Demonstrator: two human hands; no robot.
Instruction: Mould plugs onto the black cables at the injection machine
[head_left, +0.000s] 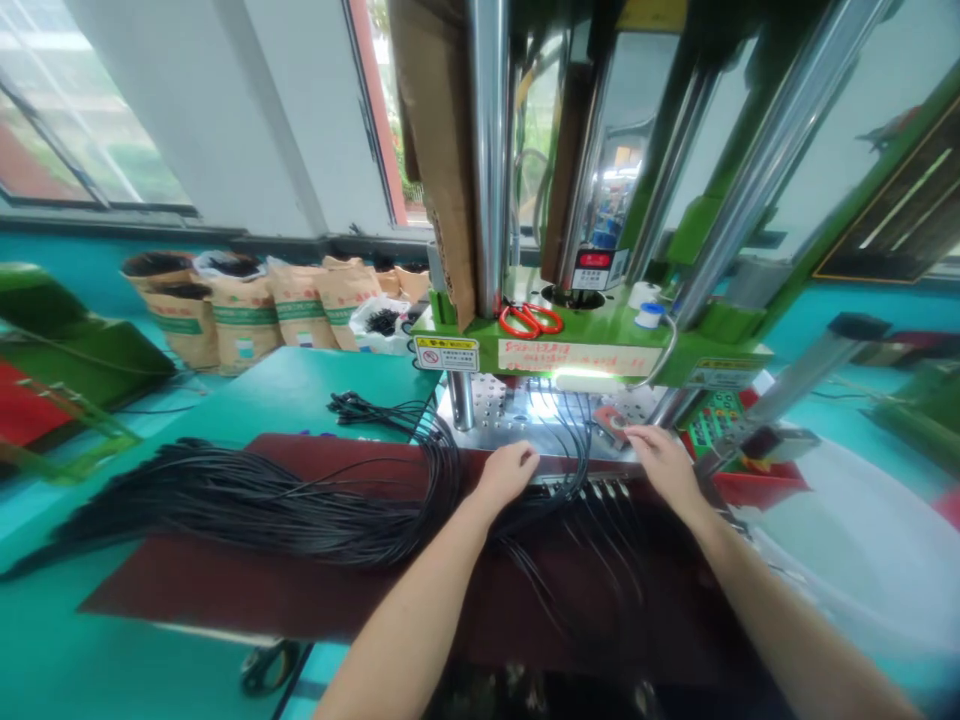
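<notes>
My left hand (512, 472) is curled closed at the front edge of the press's metal plate (491, 432), beside black cables (577, 455). What its fingers hold, if anything, is hidden. My right hand (660, 458) has its fingertips pinched together at a small orange-red piece (611, 420) on the plate's right side. Blur hides whether they grip it. Between my hands, several cables run from the plate over its front edge, near a row of shiny metal ends (606, 488). A thick bundle of black cables (300, 510) lies left of my left hand on a dark red sheet (187, 580).
The green press (480, 355) stands ahead with steel columns (489, 160). Red-handled scissors (531, 320) and a blue-white spool (649, 315) rest on it. A button panel (716, 425) is at right. Paper sacks (244, 315) stand behind the green table (315, 385). A white round surface (877, 540) sits at right.
</notes>
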